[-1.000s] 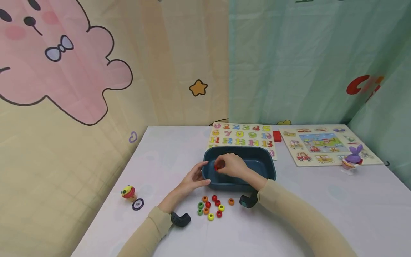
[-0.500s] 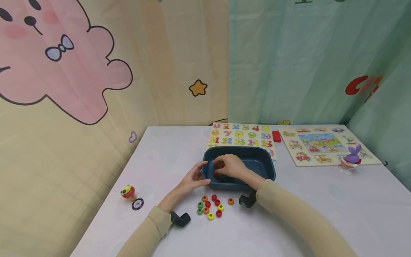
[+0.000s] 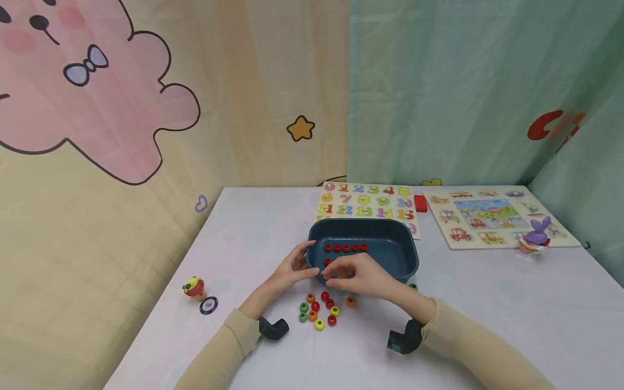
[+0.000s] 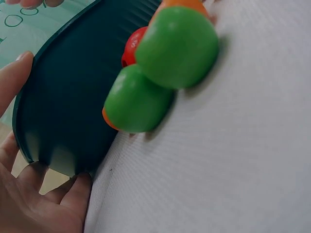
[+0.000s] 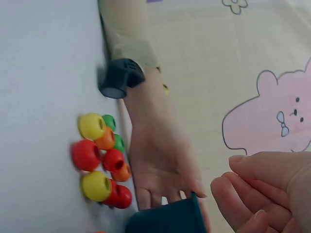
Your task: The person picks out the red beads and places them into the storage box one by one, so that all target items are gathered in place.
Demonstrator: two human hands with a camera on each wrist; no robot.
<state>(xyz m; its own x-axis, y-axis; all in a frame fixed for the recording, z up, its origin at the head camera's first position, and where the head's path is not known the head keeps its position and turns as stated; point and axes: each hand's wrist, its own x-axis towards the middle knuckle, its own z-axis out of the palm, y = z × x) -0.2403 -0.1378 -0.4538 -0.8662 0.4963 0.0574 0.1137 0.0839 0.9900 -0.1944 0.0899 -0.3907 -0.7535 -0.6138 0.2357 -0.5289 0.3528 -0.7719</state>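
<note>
A dark blue rectangular box [image 3: 392,260] stands on the table. Inside, several red beads [image 3: 346,248] lie in a row along the far side, with another red bead [image 3: 327,262] nearer me. My left hand [image 3: 290,272] grips the box's left end, thumb at the near corner, fingers round the side. Over the near rim hovers my right hand [image 3: 361,275], fingers loosely bent; the right wrist view shows nothing between its thumb and fingertips [image 5: 238,159]. It hides part of the box floor. Loose beads in red, orange, yellow and green [image 5: 92,126] lie before the box.
A green bead [image 3: 413,287] sits by the box's near right corner. Behind are a number board [image 3: 363,199], a red block [image 3: 421,203] and a picture puzzle [image 3: 463,241]. A purple rabbit toy [image 3: 536,235] stands right; an ice-cream toy [image 3: 194,287] and a round chip [image 3: 209,305] lie left.
My right hand has let go of a red bead inside the box and drawn back toward me over the near rim, uncovering the red row. My left hand keeps its grip.
</note>
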